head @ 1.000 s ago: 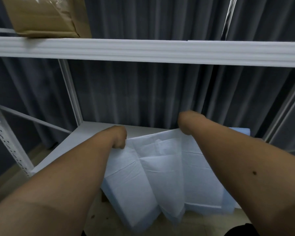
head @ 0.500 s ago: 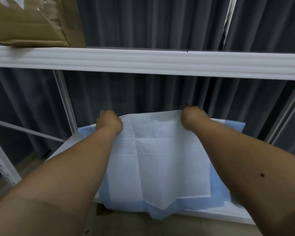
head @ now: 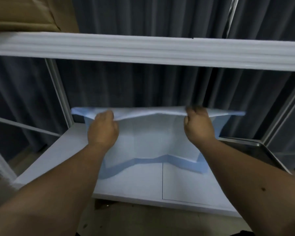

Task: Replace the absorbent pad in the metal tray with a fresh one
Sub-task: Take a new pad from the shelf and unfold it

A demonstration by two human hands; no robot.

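A white absorbent pad (head: 152, 138) with a pale blue border hangs unfolded in the air above the white lower shelf (head: 143, 183). My left hand (head: 103, 130) pinches its top edge near the left, and my right hand (head: 198, 126) pinches the top edge near the right. The pad's top edge is stretched wide between them and its bottom edge sags just over the shelf. A metal tray (head: 255, 149) lies on the shelf at the right, partly hidden behind my right forearm; its inside looks bare where it shows.
A white upper shelf beam (head: 146, 50) crosses the view above my hands, with a brown cardboard box (head: 24, 14) on it at the left. Dark grey curtains (head: 143, 87) hang behind the rack. White rack uprights (head: 58, 89) stand at the left and right.
Both hands lifted the pad off the shelf's front edge and spread it wider; it now hangs opened out. The metal tray has come into view at the right.
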